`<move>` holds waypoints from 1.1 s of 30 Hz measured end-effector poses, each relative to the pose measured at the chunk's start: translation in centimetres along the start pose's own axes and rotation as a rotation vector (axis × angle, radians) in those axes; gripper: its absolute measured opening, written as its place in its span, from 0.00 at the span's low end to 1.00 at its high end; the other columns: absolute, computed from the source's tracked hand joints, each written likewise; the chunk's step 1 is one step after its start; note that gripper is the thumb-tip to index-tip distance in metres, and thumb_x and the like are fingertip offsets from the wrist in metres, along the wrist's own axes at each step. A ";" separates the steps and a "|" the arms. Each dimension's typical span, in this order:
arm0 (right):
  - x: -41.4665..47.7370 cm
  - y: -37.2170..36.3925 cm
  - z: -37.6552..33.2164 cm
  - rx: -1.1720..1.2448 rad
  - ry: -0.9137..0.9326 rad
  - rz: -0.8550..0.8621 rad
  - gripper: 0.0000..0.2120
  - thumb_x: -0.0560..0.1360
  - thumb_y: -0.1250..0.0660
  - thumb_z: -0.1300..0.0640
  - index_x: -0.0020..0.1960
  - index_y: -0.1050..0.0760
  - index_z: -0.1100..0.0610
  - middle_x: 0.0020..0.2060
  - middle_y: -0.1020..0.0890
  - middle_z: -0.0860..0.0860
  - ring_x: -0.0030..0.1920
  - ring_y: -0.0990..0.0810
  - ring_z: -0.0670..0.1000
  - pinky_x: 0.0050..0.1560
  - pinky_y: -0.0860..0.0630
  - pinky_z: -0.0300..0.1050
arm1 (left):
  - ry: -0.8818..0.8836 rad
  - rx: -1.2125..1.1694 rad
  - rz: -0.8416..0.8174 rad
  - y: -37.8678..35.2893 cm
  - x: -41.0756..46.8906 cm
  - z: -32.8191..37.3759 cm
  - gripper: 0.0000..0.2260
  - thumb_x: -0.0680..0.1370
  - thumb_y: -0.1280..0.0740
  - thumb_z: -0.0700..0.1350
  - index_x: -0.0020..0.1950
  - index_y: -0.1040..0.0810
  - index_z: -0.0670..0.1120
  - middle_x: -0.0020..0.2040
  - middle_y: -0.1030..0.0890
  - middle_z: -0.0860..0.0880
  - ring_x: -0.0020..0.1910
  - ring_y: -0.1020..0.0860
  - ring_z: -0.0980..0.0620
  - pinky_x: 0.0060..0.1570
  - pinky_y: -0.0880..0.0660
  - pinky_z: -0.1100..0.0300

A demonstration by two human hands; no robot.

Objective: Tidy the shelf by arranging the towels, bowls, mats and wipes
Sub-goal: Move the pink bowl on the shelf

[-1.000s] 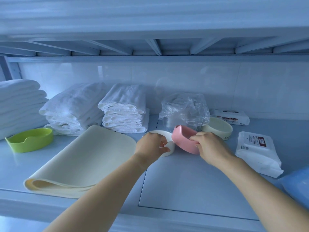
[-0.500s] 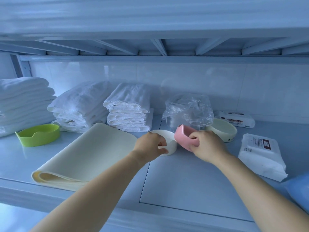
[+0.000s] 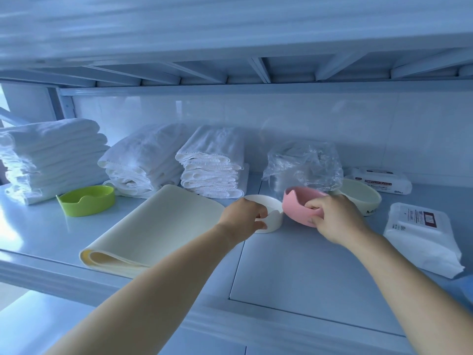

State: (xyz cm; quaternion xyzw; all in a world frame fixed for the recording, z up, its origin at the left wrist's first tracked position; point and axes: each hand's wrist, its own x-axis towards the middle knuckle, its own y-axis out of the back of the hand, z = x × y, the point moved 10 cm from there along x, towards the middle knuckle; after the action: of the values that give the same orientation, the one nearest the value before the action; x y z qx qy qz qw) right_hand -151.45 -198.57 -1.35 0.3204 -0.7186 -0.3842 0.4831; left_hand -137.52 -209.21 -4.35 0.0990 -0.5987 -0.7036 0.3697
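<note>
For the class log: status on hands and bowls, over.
Left hand grips white bowl. Right hand grips pink bowl, tilted, beside it. Cream bowl close behind.

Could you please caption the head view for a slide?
Left hand grips a round white bowl; right hand holds a tilted pink bowl beside it.

One head-worn wide-angle camera faces forward and down onto the shelf [image 3: 294,265], close in front
</note>
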 end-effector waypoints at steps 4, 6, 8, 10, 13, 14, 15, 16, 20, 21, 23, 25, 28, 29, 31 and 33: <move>-0.6 0.2 0.2 -0.001 -0.004 0.007 0.03 0.70 0.32 0.61 0.44 0.21 0.55 0.39 0.20 0.57 0.45 0.24 0.61 0.40 0.27 0.48 | -0.003 0.013 0.018 0.1 -0.2 0.0 0.10 0.75 0.33 0.50 0.55 0.22 0.50 0.53 0.21 0.51 0.52 0.26 0.49 0.45 0.31 0.60; -0.9 0.1 0.5 0.002 -0.016 -0.005 0.04 0.70 0.32 0.61 0.44 0.21 0.54 0.39 0.20 0.56 0.45 0.24 0.60 0.40 0.27 0.48 | -0.006 0.020 0.033 0.2 -0.3 0.0 0.10 0.75 0.33 0.50 0.55 0.22 0.50 0.53 0.21 0.51 0.52 0.26 0.49 0.43 0.32 0.61; -1.2 -0.3 0.8 -0.006 -0.031 -0.041 0.08 0.71 0.32 0.61 0.47 0.20 0.51 0.44 0.18 0.53 0.48 0.24 0.58 0.44 0.25 0.48 | 0.007 0.002 0.045 0.2 -0.3 -0.1 0.09 0.75 0.33 0.51 0.54 0.21 0.50 0.52 0.20 0.51 0.52 0.25 0.49 0.44 0.29 0.60; -1.5 -0.7 1.1 -0.020 -0.042 -0.066 0.11 0.71 0.33 0.61 0.51 0.20 0.49 0.49 0.18 0.51 0.52 0.23 0.57 0.47 0.24 0.48 | 0.026 -0.018 0.050 0.2 -0.4 -0.4 0.09 0.75 0.33 0.50 0.53 0.21 0.50 0.52 0.19 0.53 0.53 0.25 0.51 0.47 0.27 0.59; -2.0 -1.3 1.3 -0.052 -0.044 -0.094 0.14 0.73 0.34 0.61 0.55 0.21 0.49 0.54 0.19 0.50 0.55 0.24 0.55 0.47 0.26 0.44 | 0.002 -0.007 0.072 0.2 -0.3 0.0 0.11 0.74 0.33 0.51 0.55 0.22 0.52 0.53 0.20 0.54 0.55 0.25 0.51 0.51 0.28 0.58; -2.2 -1.6 1.2 -0.070 -0.040 -0.105 0.13 0.73 0.34 0.61 0.54 0.21 0.49 0.52 0.18 0.50 0.53 0.24 0.55 0.44 0.27 0.44 | -0.016 -0.003 0.092 0.3 -0.3 0.3 0.12 0.73 0.33 0.51 0.56 0.23 0.53 0.52 0.20 0.55 0.55 0.25 0.51 0.53 0.29 0.58; -2.3 -1.7 1.3 -0.084 -0.038 -0.108 0.12 0.72 0.35 0.62 0.51 0.20 0.49 0.49 0.18 0.51 0.50 0.24 0.55 0.42 0.27 0.45 | -0.032 0.000 0.115 0.5 -0.2 0.5 0.13 0.73 0.33 0.52 0.57 0.24 0.53 0.53 0.21 0.55 0.55 0.26 0.52 0.54 0.31 0.58; -2.4 -1.8 1.3 -0.093 -0.039 -0.109 0.11 0.71 0.36 0.63 0.48 0.21 0.50 0.47 0.18 0.52 0.48 0.24 0.56 0.41 0.26 0.46 | -0.046 0.004 0.133 0.6 -0.1 0.8 0.14 0.73 0.33 0.53 0.58 0.25 0.54 0.53 0.22 0.56 0.56 0.27 0.52 0.56 0.32 0.57; -2.5 -1.9 0.8 -0.089 -0.017 -0.145 0.12 0.69 0.38 0.62 0.47 0.21 0.51 0.45 0.18 0.51 0.49 0.23 0.56 0.42 0.23 0.47 | -0.114 -0.015 0.156 0.7 0.3 2.5 0.17 0.73 0.34 0.55 0.60 0.27 0.56 0.55 0.23 0.56 0.57 0.27 0.50 0.56 0.33 0.57; -2.6 -1.7 0.6 -0.073 -0.007 -0.145 0.13 0.69 0.37 0.62 0.49 0.20 0.50 0.48 0.18 0.49 0.52 0.23 0.55 0.45 0.23 0.47 | -0.137 -0.019 0.160 0.7 0.5 3.0 0.16 0.73 0.35 0.55 0.60 0.27 0.56 0.55 0.23 0.56 0.57 0.27 0.50 0.55 0.34 0.58; -2.7 -0.9 0.2 -0.026 -0.006 -0.118 0.15 0.70 0.35 0.59 0.56 0.21 0.49 0.55 0.19 0.45 0.57 0.24 0.51 0.52 0.25 0.47 | -0.180 -0.020 0.161 0.6 0.8 4.1 0.15 0.74 0.36 0.55 0.60 0.27 0.56 0.55 0.23 0.55 0.56 0.27 0.51 0.49 0.36 0.60; -2.7 0.0 0.2 0.011 -0.022 -0.077 0.14 0.70 0.33 0.57 0.55 0.21 0.49 0.54 0.20 0.44 0.56 0.24 0.49 0.53 0.25 0.47 | -0.226 -0.052 0.152 0.4 1.2 4.9 0.15 0.74 0.36 0.55 0.60 0.27 0.56 0.54 0.24 0.55 0.55 0.26 0.51 0.46 0.37 0.61; -2.7 1.7 0.5 -0.004 -0.049 -0.019 0.11 0.71 0.31 0.54 0.53 0.20 0.49 0.50 0.20 0.47 0.52 0.23 0.51 0.50 0.25 0.47 | -0.275 -0.127 0.138 0.5 2.0 6.0 0.14 0.74 0.35 0.54 0.59 0.26 0.55 0.54 0.23 0.54 0.54 0.26 0.51 0.44 0.35 0.61; -2.6 2.3 0.7 -0.018 -0.056 -0.003 0.11 0.71 0.30 0.52 0.53 0.20 0.50 0.50 0.19 0.48 0.52 0.23 0.51 0.50 0.26 0.47 | -0.292 -0.141 0.138 0.8 2.3 6.4 0.14 0.74 0.35 0.55 0.58 0.26 0.54 0.53 0.23 0.54 0.53 0.26 0.51 0.44 0.34 0.61; -2.7 3.5 1.2 -0.037 -0.080 0.015 0.11 0.71 0.31 0.51 0.53 0.20 0.50 0.51 0.19 0.48 0.53 0.23 0.51 0.51 0.25 0.49 | -0.332 -0.170 0.131 1.1 2.9 7.3 0.14 0.74 0.35 0.55 0.58 0.25 0.54 0.53 0.22 0.54 0.52 0.25 0.51 0.45 0.30 0.59; -2.8 4.6 1.6 -0.037 -0.108 0.034 0.09 0.72 0.32 0.51 0.51 0.20 0.49 0.49 0.19 0.48 0.52 0.23 0.52 0.51 0.25 0.50 | -0.367 -0.198 0.115 1.2 3.5 8.3 0.13 0.74 0.35 0.54 0.57 0.25 0.54 0.53 0.22 0.54 0.52 0.25 0.51 0.46 0.27 0.57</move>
State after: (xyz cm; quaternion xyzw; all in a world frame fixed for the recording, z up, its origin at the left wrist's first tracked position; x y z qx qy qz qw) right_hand -152.45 -193.58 0.99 0.2780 -0.7416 -0.4058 0.4561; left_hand -144.35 -205.12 -0.01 -0.1017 -0.5885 -0.7430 0.3020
